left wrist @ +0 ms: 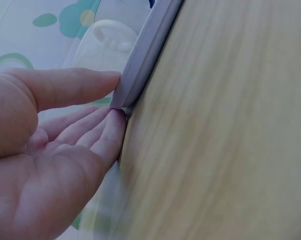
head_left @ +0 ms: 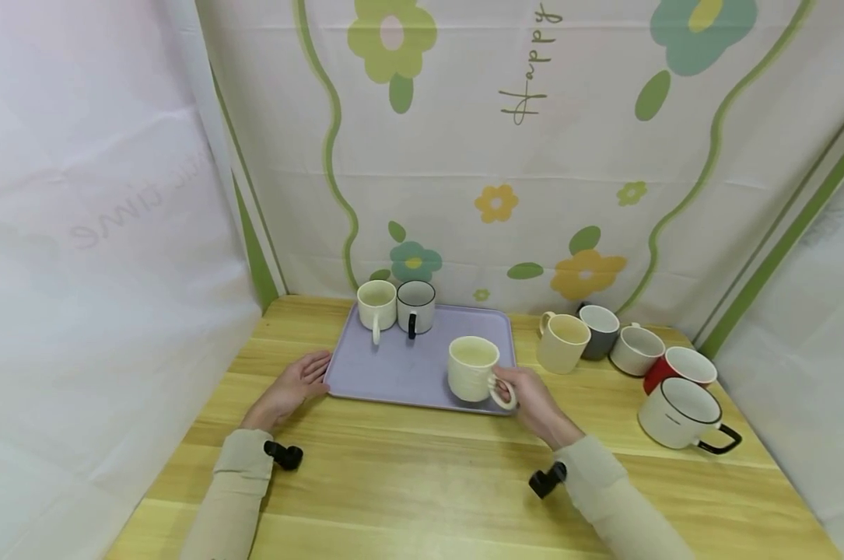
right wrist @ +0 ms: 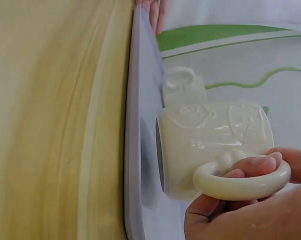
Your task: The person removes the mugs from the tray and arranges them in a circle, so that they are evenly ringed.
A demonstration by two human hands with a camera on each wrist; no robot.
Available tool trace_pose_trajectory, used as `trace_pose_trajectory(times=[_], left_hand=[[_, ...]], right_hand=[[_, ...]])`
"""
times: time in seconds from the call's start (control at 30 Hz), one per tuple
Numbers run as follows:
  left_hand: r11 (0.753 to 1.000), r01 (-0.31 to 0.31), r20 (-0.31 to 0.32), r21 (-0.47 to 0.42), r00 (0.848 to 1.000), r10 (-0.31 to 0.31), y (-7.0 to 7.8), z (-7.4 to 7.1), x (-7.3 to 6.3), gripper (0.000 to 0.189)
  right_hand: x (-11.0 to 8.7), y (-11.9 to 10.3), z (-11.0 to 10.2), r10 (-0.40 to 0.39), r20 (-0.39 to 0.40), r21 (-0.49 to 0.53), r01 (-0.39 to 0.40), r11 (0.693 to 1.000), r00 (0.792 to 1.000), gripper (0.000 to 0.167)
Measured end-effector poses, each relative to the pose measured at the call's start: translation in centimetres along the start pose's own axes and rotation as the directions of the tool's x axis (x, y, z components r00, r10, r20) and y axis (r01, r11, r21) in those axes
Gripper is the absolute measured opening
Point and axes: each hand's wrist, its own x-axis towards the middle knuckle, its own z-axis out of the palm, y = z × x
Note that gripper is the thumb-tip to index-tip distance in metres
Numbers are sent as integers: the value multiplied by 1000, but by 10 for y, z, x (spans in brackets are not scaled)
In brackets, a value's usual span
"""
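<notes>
A cream mug with raised relief is upright above the right front part of the lilac tray. My right hand grips its ring-shaped handle, fingers through the loop in the right wrist view. A small gap shows between the mug's base and the tray. At the tray's left front corner, my left hand touches the edge with extended fingers and thumb. On the tray's back left stand a cream mug and a white mug with black rim and handle, side by side, handles frontward.
Right of the tray, several mugs stand on the wooden table: pale yellow, dark grey, off-white, red and black-rimmed white. A flower-printed cloth hangs behind; white cloth encloses both sides.
</notes>
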Motion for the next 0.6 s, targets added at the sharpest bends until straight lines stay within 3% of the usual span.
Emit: trace_pose_trajectory(times=[0.17, 0.33, 0.5, 0.6], left_hand=[[1000, -3, 0, -4, 1000, 3, 1, -1, -1, 78], [1000, 3, -4, -5, 1000, -3, 2, 1, -2, 78], [1000, -9, -2, 1, 1000, 9, 2, 2, -2, 77], [1000, -8, -7, 0, 1000, 8, 1, 1, -2, 77]], right_hand=[[-42, -6, -25, -9, 14, 12, 9, 1000, 1000, 39], [-80, -5, -54, -43, -72, -59, 39, 998, 996, 41], [-113, 9, -94, -140, -132, -70, 132, 989, 981, 41], [-130, 17, -120, -155, -164, -91, 141, 986, 974, 39]])
